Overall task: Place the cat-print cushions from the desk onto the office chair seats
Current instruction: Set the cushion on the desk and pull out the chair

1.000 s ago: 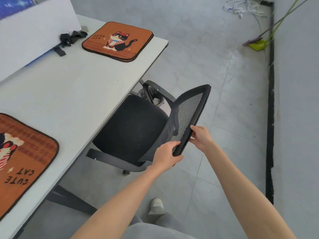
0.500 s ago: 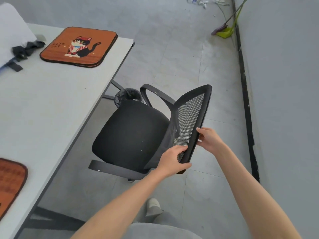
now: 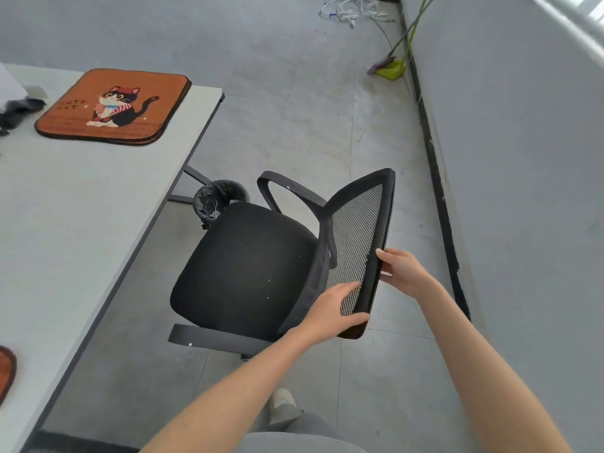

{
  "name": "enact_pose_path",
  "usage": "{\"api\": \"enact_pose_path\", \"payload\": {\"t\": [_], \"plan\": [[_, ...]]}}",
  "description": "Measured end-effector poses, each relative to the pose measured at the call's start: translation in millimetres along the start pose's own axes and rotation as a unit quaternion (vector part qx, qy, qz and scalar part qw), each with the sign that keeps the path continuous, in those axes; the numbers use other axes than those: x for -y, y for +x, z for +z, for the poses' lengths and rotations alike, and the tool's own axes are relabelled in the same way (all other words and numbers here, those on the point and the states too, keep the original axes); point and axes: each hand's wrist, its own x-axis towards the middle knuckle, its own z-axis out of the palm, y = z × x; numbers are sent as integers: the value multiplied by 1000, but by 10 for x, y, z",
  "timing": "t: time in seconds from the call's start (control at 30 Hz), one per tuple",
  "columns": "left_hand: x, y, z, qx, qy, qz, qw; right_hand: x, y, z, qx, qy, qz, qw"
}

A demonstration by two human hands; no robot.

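Note:
A black office chair stands beside the desk, its seat (image 3: 243, 266) bare and its mesh backrest (image 3: 359, 243) toward me. My left hand (image 3: 333, 310) grips the backrest's near lower edge. My right hand (image 3: 402, 273) holds the backrest's top rim from behind. An orange cat-print cushion (image 3: 114, 106) lies flat at the far end of the grey desk (image 3: 65, 223). The corner of a second orange cushion (image 3: 6, 371) shows at the left edge of the frame.
A bin lined with a black bag (image 3: 219, 199) stands under the desk end, next to the chair. A green dustpan and broom (image 3: 390, 65) lean on the right wall, with white cables (image 3: 346, 9) on the floor beyond. Black straps (image 3: 16, 109) lie on the desk.
The chair has come further out from under the desk, showing the whole seat. Both hands keep hold of the backrest. The view has swung right, so the near cushion is almost out of frame.

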Motion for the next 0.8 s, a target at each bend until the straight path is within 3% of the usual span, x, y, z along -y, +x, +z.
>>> {"api": "enact_pose_path", "payload": {"t": [0.07, 0.13, 0.23, 0.37, 0.47, 0.7, 0.8], "plan": [[28, -59, -142, -25, -35, -12, 999, 4, 37, -19, -68, -174, -38, 982], [124, -152, -345, -77, -57, -30, 995, 17, 47, -6, -166, -347, -117, 915], [393, -424, -712, -163, -73, -73, 981, 66, -25, 227, -188, -452, -232, 840], [868, -1018, -1134, -289, -107, -150, 940, 189, -19, 968, -84, -518, -287, 801], [1234, -1625, -1320, -386, -145, -208, 887, 166, 18, 1829, 44, -549, -296, 781], [1993, -3263, -1495, -568, -201, -338, 722, -453, -470, 4079, 336, -613, -337, 630], [2280, -3920, -1592, -623, -208, -383, 650, -732, -813, 4927, 400, -599, -336, 607]]}}
